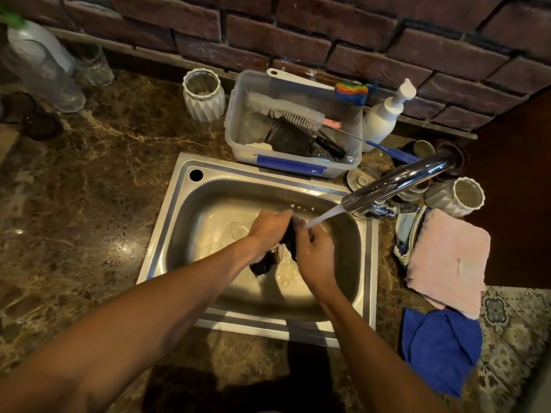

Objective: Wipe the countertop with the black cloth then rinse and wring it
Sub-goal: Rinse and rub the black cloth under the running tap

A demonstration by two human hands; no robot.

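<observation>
Two hands meet over the middle of the steel sink (167,234), which sits just below the centre of the frame, and the reason looks plain: the work has reached the rinsing stage. Going from the left, the brown marbled countertop (89,180) fills the left side of the picture, with clear glass bottles (44,70) pushed back to the upper left, against the brick wall and out of the way. Next comes the left hand (268,231), its fingers curled round the black cloth (265,263), a dark tail of which hangs below the fist toward the basin floor. Just right of it, the right hand (313,254) also clasps the cloth, so the bunched fabric is held between both fists directly under the water stream (323,216) slanting down from the chrome faucet (396,180) at centre right. Held that way, the cloth takes the flow where the fingers can work it, and I judge a twist to wring it would follow easily. Above the sink a clear tub (235,129) keeps brushes within reach. At the right edge a pink towel (447,257) and a blue cloth (441,347) lie folded, apparently spare.
</observation>
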